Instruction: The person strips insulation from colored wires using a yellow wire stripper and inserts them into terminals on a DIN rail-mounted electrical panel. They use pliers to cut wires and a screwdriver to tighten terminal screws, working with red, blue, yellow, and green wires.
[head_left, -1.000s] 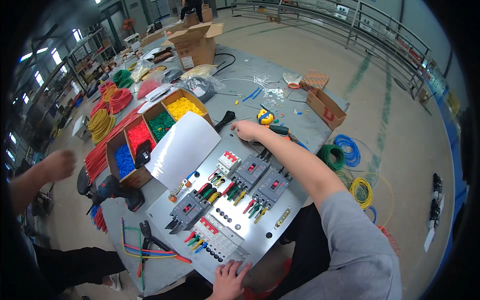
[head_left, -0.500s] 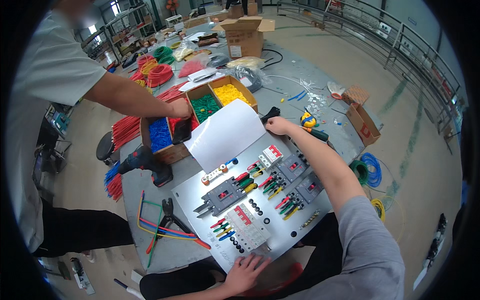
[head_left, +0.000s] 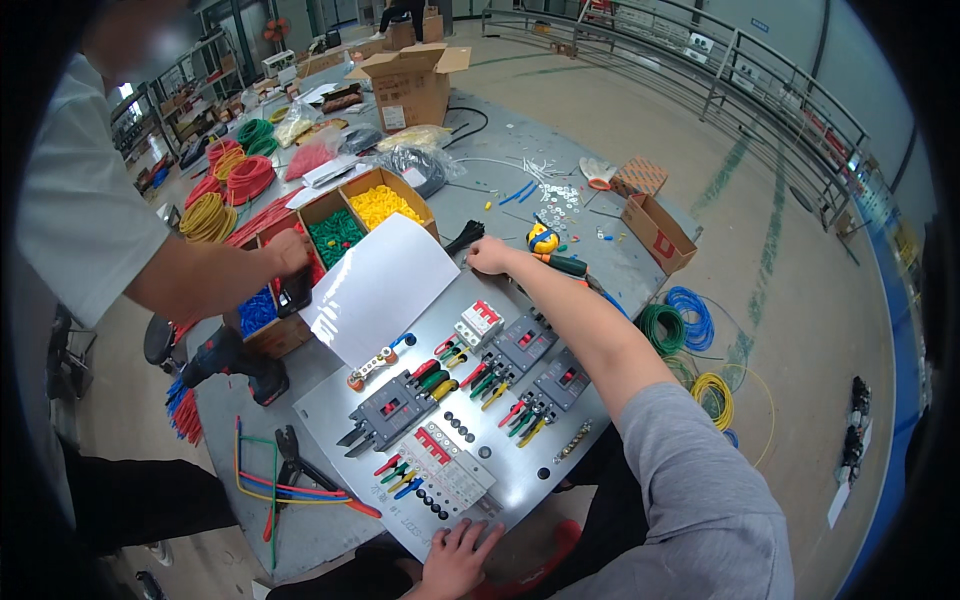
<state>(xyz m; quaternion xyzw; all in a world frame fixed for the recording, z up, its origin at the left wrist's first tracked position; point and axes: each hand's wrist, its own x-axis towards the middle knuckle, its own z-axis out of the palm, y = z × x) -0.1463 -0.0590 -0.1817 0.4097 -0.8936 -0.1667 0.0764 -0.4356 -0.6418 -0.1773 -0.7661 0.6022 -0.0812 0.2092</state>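
Note:
My left hand (head_left: 458, 558), fingers spread, rests on the near edge of a metal mounting plate (head_left: 520, 455). My right hand (head_left: 488, 256) is at the plate's far edge, beside a black bundle of thin strips (head_left: 465, 237) and the corner of a white paper sheet (head_left: 385, 285). Its fingers are curled, and whatever they hold is hidden. Fixed on the plate are a large grey breaker (head_left: 393, 412), two further grey breakers (head_left: 525, 340) (head_left: 562, 380), a small white breaker (head_left: 480, 322) and a wider white one (head_left: 450, 470). Short coloured wires stick out of them.
A co-worker's hand (head_left: 288, 250) reaches into a divided box (head_left: 283, 338) of coloured sleeves. A cordless drill (head_left: 235, 362), pliers (head_left: 290, 455) and bent wires (head_left: 275, 490) lie left of the plate. Beyond my right arm are a tape measure (head_left: 542, 238), a screwdriver (head_left: 562, 264) and a small carton (head_left: 658, 232).
The whole view has shifted, so the scene sits further left. My right hand stays at the plate's far edge, my left on its near edge. The co-worker's hand remains at the box.

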